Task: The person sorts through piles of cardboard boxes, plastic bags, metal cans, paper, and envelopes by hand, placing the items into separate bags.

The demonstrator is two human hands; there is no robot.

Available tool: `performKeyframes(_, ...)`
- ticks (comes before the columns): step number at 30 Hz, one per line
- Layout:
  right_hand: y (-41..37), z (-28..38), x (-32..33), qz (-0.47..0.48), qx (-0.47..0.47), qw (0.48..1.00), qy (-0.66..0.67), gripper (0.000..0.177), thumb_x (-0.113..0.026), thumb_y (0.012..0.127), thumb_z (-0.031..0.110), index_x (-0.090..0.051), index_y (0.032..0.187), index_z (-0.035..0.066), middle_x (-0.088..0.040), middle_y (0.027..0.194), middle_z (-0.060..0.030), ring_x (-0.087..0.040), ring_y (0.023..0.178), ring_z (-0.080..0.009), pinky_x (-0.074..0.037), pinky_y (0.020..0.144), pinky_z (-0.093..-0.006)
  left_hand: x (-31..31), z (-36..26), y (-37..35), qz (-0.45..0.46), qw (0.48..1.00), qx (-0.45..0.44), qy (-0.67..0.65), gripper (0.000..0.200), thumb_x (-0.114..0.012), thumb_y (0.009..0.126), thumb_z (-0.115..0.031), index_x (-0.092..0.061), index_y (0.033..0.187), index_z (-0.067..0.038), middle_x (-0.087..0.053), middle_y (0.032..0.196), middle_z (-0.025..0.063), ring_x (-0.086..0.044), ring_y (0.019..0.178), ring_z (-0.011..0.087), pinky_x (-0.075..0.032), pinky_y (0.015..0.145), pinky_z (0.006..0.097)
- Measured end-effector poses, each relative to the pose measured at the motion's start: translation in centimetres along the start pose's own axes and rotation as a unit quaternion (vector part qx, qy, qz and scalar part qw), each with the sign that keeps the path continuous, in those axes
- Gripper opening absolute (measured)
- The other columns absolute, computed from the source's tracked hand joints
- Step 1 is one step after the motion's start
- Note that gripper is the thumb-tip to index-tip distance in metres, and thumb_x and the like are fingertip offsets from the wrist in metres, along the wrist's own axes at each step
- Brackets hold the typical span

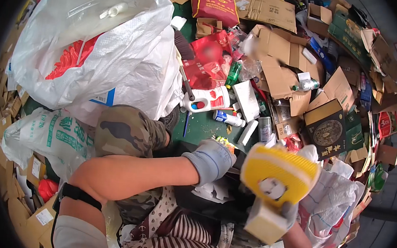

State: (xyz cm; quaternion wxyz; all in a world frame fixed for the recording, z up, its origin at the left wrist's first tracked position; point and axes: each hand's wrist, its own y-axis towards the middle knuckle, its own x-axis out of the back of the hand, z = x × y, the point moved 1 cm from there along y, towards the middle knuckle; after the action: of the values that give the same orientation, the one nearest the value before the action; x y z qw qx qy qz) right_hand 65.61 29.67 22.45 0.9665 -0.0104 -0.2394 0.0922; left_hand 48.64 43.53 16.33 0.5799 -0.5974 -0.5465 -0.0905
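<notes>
My left hand (212, 161), in a grey-blue knit glove, is over my lap with its fingers curled. A small colourful wrapper (225, 143) shows at its fingertips. My right hand (289, 214), also gloved, grips a yellow ribbed package (278, 172) with a pale band and a round picture, blurred by motion. A cream-coloured block-like box (265, 222) sits against its lower side, beside the same fingers. Beneath both hands lies a black bag (197, 201) with torn white paper (214, 192) on it.
A big white woven sack (138, 63) stands open at the left. Ahead on the green floor lie a white jug (206, 99), a spray can (229, 118) and a green bottle (233, 74). Flattened cardboard (274, 55) and a black box (325, 129) are heaped at the right.
</notes>
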Motion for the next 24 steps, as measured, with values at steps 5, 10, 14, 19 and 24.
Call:
performKeyframes(5, -1.2, -2.0, -6.3, 0.181, 0.071, 0.936, -0.293, 0.054, -0.063, 0.071, 0.018, -0.044, 0.121, 0.018, -0.054, 0.107, -0.0123, -0.058, 0.092, -0.0275, -0.049, 0.077, -0.038, -1.2, 0.9, 0.3, -0.081, 0.997, -0.005, -0.011, 0.034, -0.041, 0.084, -0.016, -0.053, 0.115, -0.011, -0.064, 0.099, 0.0101, -0.064, 0.085, 0.0258, -0.05, 0.064, 0.0466)
performKeyframes(10, 1.0, -5.8, -6.9, 0.304, -0.216, 0.785, -0.495, 0.059, -0.056, 0.08, 0.035, -0.035, 0.133, 0.018, -0.047, 0.123, -0.0195, -0.051, 0.109, -0.0351, -0.045, 0.084, -0.0415, -1.4, -1.1, 0.0, -0.072, 0.997, -0.024, 0.026, 0.034, -0.045, 0.081, -0.016, -0.051, 0.114, -0.01, -0.065, 0.087, 0.0111, -0.065, 0.077, 0.027, -0.05, 0.057, 0.0461)
performKeyframes(14, 2.9, -4.2, -9.9, 0.386, -0.218, 0.728, -0.522, 0.042, -0.047, 0.086, 0.03, -0.043, 0.126, 0.016, -0.057, 0.107, -0.0147, -0.061, 0.091, -0.0329, -0.05, 0.069, -0.0415, -2.3, -1.0, -0.1, -0.14, 0.99, -0.013, 0.0, 0.028, -0.046, 0.081, -0.015, -0.053, 0.108, -0.009, -0.066, 0.085, 0.0098, -0.065, 0.073, 0.0277, -0.049, 0.053, 0.0449)
performKeyframes(19, 6.9, 3.4, -1.2, 0.371, 0.061, 0.916, -0.136, 0.033, -0.055, 0.086, 0.027, -0.056, 0.112, 0.007, -0.064, 0.083, -0.0125, -0.064, 0.072, -0.0253, -0.05, 0.062, -0.0311, -1.5, -0.9, -1.8, -0.128, 0.991, -0.028, 0.014, 0.022, -0.049, 0.08, -0.016, -0.055, 0.099, -0.009, -0.065, 0.08, 0.0067, -0.065, 0.068, 0.0227, -0.047, 0.05, 0.0401)
performKeyframes(24, 15.6, -10.2, 7.7, -0.09, -0.169, 0.956, 0.224, 0.031, -0.058, 0.087, 0.013, -0.054, 0.115, 0.001, -0.064, 0.094, -0.0057, -0.059, 0.074, -0.0094, -0.047, 0.065, -0.0238, -2.1, -1.5, -1.1, -0.208, 0.975, -0.01, 0.082, 0.028, -0.054, 0.073, -0.019, -0.057, 0.098, -0.007, -0.06, 0.066, 0.0022, -0.06, 0.057, 0.0154, -0.043, 0.047, 0.0308)
